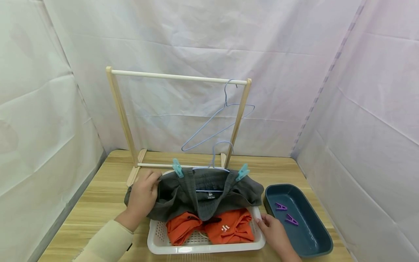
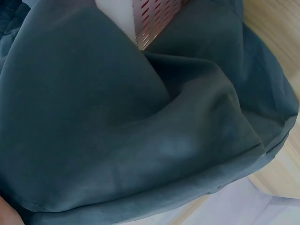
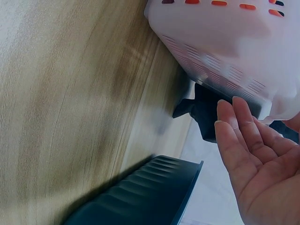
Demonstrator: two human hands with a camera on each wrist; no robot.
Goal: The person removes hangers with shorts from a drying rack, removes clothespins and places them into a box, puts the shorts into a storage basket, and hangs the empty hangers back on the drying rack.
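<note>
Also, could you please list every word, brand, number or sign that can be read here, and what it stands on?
No text can be read.
Grey garment: small white print, too small to read.
Orange cloth: white mark, too small to make out.

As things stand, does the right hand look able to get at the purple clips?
Probably yes: the right hand is at the edge of the white basket, close beside the dark tray, whose open top leaves the purple clips uncovered.
</note>
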